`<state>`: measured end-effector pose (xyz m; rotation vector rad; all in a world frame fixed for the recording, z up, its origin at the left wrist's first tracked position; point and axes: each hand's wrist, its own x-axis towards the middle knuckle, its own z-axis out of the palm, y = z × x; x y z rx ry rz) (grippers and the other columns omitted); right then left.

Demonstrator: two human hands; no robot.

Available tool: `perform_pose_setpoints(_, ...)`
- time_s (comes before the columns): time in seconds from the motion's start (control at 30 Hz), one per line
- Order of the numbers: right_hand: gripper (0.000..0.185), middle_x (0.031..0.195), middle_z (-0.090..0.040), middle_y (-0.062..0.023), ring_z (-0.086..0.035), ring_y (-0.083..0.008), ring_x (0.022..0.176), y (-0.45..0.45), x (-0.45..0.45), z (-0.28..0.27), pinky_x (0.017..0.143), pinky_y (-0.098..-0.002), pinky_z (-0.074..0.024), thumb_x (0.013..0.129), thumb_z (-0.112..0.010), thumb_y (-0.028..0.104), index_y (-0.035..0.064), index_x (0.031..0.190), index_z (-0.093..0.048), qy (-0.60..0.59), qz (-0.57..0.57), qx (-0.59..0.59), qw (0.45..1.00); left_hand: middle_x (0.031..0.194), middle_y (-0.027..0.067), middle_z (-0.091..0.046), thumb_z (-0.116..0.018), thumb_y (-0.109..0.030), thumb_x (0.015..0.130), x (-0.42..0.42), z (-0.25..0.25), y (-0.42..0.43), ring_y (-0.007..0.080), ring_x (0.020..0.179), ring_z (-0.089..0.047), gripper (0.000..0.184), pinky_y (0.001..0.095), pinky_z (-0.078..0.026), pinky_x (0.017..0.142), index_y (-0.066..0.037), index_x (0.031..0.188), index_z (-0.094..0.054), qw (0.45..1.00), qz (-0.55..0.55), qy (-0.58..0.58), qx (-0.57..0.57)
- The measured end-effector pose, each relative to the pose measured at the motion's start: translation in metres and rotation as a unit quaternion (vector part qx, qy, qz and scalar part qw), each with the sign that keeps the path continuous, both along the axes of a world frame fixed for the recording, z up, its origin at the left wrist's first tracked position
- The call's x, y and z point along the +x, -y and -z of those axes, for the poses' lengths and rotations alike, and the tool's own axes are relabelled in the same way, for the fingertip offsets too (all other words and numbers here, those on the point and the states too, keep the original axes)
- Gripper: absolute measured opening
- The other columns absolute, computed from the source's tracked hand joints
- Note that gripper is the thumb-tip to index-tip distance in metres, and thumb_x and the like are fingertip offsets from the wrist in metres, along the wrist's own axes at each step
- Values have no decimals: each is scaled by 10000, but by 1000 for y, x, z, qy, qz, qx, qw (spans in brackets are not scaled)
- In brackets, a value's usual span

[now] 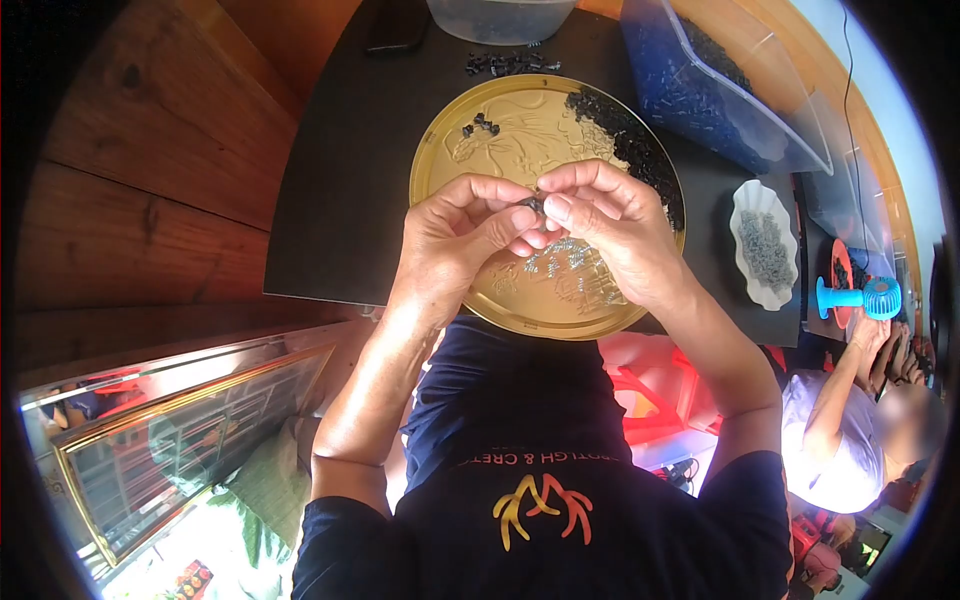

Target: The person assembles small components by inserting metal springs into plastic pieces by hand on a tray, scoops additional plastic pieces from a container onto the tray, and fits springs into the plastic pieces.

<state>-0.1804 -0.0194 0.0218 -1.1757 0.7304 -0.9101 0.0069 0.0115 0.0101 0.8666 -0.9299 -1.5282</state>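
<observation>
My left hand [462,228] and my right hand [612,218] meet above a round gold tray [432,165]. Pinched between their thumbs and fingers is a small black part [533,204], mostly covered by the fingertips. Below the hands, small metal springs [565,262] lie scattered on the tray. A heap of small black pieces [640,140] lines the tray's upper right side. A few more black pieces [481,126] rest at its upper left.
On the dark table [340,200], black pieces [510,63] lie beyond the tray. A clear bin [730,90] and a white scalloped dish [742,225] of small grey pieces stand to the right. A person [840,430] with a blue fan [860,297] is at far right.
</observation>
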Motion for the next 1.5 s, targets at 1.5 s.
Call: perform_pose_setpoints(1.5, 147, 818, -678, -38, -605, -54, 756, 3, -4, -19, 655, -230, -488, 925, -637, 97, -29, 996, -665, -252, -14, -73, 965, 886, 115, -702, -652, 7, 910, 1, 0, 0, 148, 811, -675, 160, 267, -555, 755, 48, 1064, -645, 998, 24, 60, -15)
